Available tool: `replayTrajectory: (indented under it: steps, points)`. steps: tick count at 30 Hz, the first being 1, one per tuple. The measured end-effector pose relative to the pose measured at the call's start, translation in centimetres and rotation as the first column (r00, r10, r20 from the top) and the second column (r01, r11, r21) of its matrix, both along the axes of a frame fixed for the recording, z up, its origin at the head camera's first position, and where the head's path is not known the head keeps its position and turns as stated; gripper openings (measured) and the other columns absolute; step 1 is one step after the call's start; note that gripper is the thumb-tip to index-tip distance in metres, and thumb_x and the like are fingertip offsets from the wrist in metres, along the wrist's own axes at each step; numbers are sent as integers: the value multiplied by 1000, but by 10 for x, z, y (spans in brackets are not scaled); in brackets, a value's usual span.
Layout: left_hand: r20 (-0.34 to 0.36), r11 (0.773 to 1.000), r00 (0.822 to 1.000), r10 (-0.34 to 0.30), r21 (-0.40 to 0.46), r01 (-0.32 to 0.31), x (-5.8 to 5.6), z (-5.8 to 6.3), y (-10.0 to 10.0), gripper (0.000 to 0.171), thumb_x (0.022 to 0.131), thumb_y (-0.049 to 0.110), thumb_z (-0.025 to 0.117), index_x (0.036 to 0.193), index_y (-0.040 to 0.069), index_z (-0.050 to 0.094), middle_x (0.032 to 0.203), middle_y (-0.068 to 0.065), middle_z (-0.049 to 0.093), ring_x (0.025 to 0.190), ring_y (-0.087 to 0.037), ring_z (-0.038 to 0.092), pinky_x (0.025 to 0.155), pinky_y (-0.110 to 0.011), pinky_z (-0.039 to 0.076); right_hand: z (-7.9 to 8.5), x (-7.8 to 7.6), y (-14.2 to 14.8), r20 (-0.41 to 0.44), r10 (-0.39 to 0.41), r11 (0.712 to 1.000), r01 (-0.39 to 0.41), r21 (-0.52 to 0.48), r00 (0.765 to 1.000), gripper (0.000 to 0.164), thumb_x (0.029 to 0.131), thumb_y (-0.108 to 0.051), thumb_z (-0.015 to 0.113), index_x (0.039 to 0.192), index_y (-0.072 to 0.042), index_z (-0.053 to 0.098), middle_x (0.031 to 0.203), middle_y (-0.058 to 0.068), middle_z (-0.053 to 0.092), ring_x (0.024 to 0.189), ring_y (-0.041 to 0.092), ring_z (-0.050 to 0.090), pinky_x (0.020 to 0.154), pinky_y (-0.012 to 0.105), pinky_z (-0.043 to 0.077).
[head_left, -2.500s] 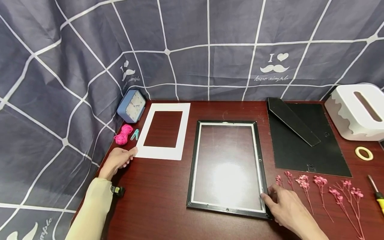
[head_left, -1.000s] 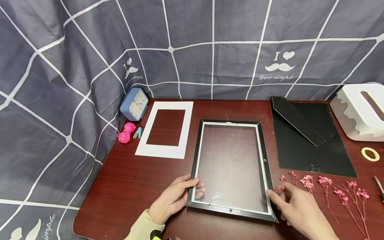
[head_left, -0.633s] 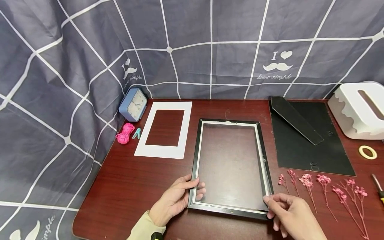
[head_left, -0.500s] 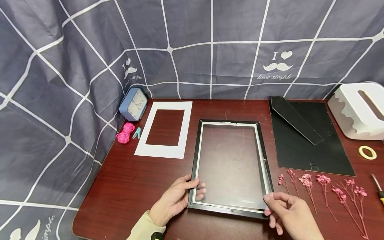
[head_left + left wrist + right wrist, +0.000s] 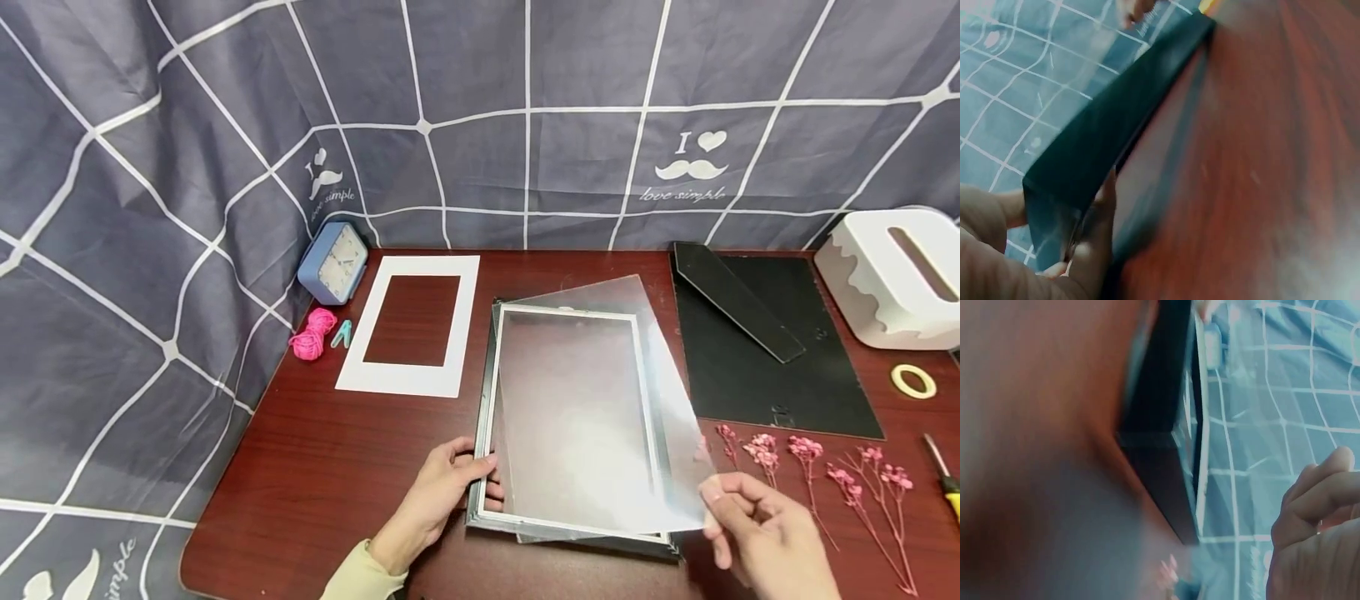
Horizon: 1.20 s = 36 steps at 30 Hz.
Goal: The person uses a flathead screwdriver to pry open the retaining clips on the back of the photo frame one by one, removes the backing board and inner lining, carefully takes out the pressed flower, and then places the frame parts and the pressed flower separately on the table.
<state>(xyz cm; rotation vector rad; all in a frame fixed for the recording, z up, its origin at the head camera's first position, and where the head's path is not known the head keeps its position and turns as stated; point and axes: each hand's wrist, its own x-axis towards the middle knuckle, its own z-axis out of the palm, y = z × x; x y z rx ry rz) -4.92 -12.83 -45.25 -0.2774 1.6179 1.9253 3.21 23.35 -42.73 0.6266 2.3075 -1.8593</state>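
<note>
A black picture frame [image 5: 573, 531] with a white inner edge lies in the middle of the table in the head view. My left hand [image 5: 431, 500] grips its left side, thumb on top and fingers underneath; the left wrist view shows that hand at the frame's corner [image 5: 1054, 206]. A clear sheet [image 5: 678, 400] is lifted askew over the frame, its upper corner past the frame's far edge. My right hand [image 5: 772, 533] pinches the sheet's lower right corner between thumb and fingers. In the right wrist view, the right hand [image 5: 1319, 531] is apart from the frame [image 5: 1157, 419].
Left lie a white mat [image 5: 397, 379], a blue clock [image 5: 332, 262], pink yarn [image 5: 312, 333] and a teal clip [image 5: 341, 333]. Right are the black backing board [image 5: 787, 400], pink dried flowers [image 5: 806, 450], tape roll [image 5: 913, 382], a screwdriver [image 5: 947, 479] and tissue box [image 5: 862, 287].
My left hand has moved from the white mat to the frame's left side. My right hand has taken the clear sheet's corner and drawn it up and rightward out of the frame.
</note>
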Motion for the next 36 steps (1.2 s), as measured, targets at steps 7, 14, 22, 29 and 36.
replayTrajectory:
  steps: [7,14,22,29,36]
  points:
    - [-155,945,984,-92,-326,37,10,5,-13,36,91,14,84,117,-7,71,81,0,72,68,-7,69,62,-19,59,14,-19,32,-168,-50,996,38,-77,984,22,108,-3,65,96,-16,78,62,-5,61,46,14,51,40,40,32]
    - [-207,831,947,-246,-549,96,29,13,-39,23,83,22,92,84,7,74,63,7,55,54,-4,48,48,-14,40,42,-73,63,-139,1,990,18,139,990,22,106,-16,73,93,-30,82,59,-11,63,46,8,54,37,34,35]
    - [-167,775,911,-377,-596,211,41,21,-62,40,85,24,90,68,17,54,56,9,45,49,-3,45,47,-14,33,60,-177,110,-74,218,973,-211,95,973,28,107,-16,70,91,-36,83,70,-9,70,58,7,58,48,22,49]
    - [-139,741,889,-436,-616,267,42,27,-72,49,81,26,94,63,19,49,53,11,43,50,-3,38,50,-16,27,71,-265,121,-23,420,853,-386,350,907,34,111,-25,65,84,-42,76,68,-12,63,60,6,55,51,24,48]
    - [-110,739,887,-449,-603,299,45,30,-77,52,79,25,96,62,21,47,56,12,37,54,-5,33,49,-19,22,75,-332,111,139,579,665,-564,490,804,37,112,-26,63,118,9,73,69,-6,60,63,10,54,58,27,48]
